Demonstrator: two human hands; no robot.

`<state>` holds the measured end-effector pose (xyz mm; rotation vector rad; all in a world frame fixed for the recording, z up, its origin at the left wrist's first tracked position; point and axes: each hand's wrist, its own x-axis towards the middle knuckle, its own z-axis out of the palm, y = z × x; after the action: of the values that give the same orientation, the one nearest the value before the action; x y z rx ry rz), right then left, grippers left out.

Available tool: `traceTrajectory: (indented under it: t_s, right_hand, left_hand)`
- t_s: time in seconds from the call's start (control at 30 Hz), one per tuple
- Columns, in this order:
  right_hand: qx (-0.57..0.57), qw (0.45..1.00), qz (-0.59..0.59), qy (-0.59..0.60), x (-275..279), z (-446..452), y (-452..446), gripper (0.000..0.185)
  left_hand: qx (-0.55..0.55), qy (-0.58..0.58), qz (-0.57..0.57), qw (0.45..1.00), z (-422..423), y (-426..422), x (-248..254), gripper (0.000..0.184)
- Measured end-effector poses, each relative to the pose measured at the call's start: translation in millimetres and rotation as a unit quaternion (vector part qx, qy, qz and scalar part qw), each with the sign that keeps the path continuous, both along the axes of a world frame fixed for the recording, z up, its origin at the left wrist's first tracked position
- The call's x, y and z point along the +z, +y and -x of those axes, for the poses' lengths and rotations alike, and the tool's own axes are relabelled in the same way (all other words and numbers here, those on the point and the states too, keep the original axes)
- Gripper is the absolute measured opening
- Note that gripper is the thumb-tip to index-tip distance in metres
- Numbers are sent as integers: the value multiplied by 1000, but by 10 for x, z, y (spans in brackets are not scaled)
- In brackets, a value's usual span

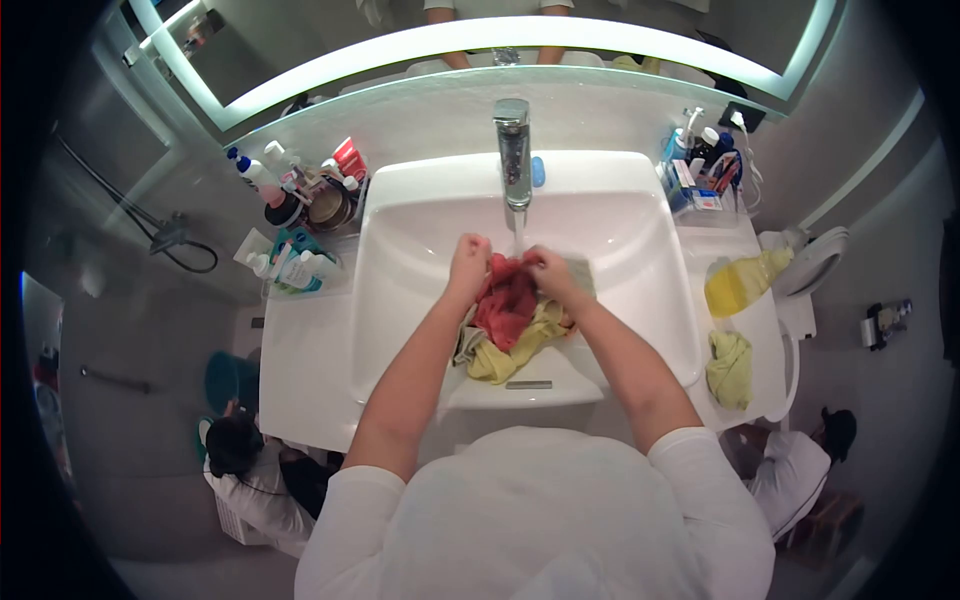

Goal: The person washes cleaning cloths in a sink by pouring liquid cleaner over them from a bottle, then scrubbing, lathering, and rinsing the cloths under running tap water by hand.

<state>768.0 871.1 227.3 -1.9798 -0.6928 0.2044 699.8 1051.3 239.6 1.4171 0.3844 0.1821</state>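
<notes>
Both my hands are over the white sink [400, 230], just below the chrome faucet [514, 150], with water running from its spout. My left hand [470, 262] is closed on the upper left edge of a red cloth [506, 305]. The upper right edge of the same cloth is pinched in my right hand [545, 270]. The red cloth hangs bunched between them, partly wet and dark. Under and around its lower part lie a yellow cloth [495, 362] and a greyish cloth, which is partly hidden.
Bottles and tubes [300, 265] crowd the left counter. On the right are a basket of toiletries [700, 180], a bottle of yellow liquid [745, 285] and a folded green cloth [730, 370]. A person [255, 480] is at lower left, another [790, 470] at lower right.
</notes>
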Motion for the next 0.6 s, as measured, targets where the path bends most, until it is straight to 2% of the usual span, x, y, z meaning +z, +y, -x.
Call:
traceTrajectory:
  t_s: [0.03, 0.07, 0.1, 0.13, 0.17, 0.23, 0.27, 0.37, 0.4, 0.47, 0.5, 0.6]
  right_hand:
    - [-14, 993, -83, 87, -27, -73, 35, 25]
    - [-4, 920, -334, 205, -85, -94, 87, 19]
    - [-1, 874, -392, 287, 47, -60, 116, 16]
    - [0, 818, -445, 366, 353, 35, 142, 13]
    - [-2, 751, -494, 439, 521, 99, 199, 10]
    - [-54, 795, -452, 401, 475, 205, 407, 13]
    - [-61, 818, -434, 373, 522, 328, 491, 15]
    - [-106, 877, -381, 271, 455, 490, 635, 17]
    - [-125, 893, -363, 234, 411, 521, 652, 18]
    - [-179, 954, -238, 34, 378, 504, 647, 20]
    - [-201, 962, -169, -69, 364, 479, 622, 21]
    - [-147, 974, -164, -52, 188, 153, 431, 24]
  left_hand:
    - [2, 52, 32, 998, 6, 21, 129, 38]
    - [2, 103, 66, 993, 17, 33, 251, 40]
    - [1, 153, 99, 983, 67, -13, 482, 42]
    - [-71, 163, 144, 974, 217, -172, 894, 47]
    - [-83, 139, 180, 970, 153, -205, 760, 47]
    - [-108, 91, 251, 957, -58, -254, 254, 46]
    - [23, 5, 243, 970, -57, -393, 13, 40]
    - [-20, 46, 202, 978, -74, -347, -413, 36]
    - [14, 95, 267, 959, 3, -422, -281, 36]
    - [4, 130, 345, 929, 163, -492, -100, 35]
    - [-1, 147, 384, 911, 216, -525, -77, 35]
    - [-16, 199, 220, 955, 148, -569, -317, 43]
